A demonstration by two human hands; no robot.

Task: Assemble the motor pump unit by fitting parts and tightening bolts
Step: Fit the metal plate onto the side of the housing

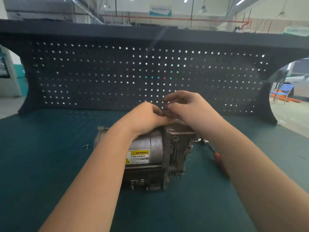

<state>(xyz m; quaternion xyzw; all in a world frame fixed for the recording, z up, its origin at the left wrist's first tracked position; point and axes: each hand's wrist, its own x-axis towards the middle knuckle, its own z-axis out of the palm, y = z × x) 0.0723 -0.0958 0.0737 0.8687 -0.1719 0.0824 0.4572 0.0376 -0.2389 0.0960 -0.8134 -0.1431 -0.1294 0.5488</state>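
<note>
The motor pump unit [155, 154] lies on its side on the green mat, a grey cylinder with a yellow warning label and a finned cast housing on its right end. My left hand [147, 117] rests on top of the unit with its fingers curled, fingertips meeting the right hand. My right hand [185, 106] hovers just above the housing and pinches a small dark part [165, 108] between thumb and fingers. The part is blurred and mostly hidden by the fingers.
A red-handled tool [215, 153] lies on the mat right of the unit, partly under my right forearm. Small loose screws [85, 146] lie left of the unit. A dark pegboard [117, 72] stands along the back of the green mat [41, 164].
</note>
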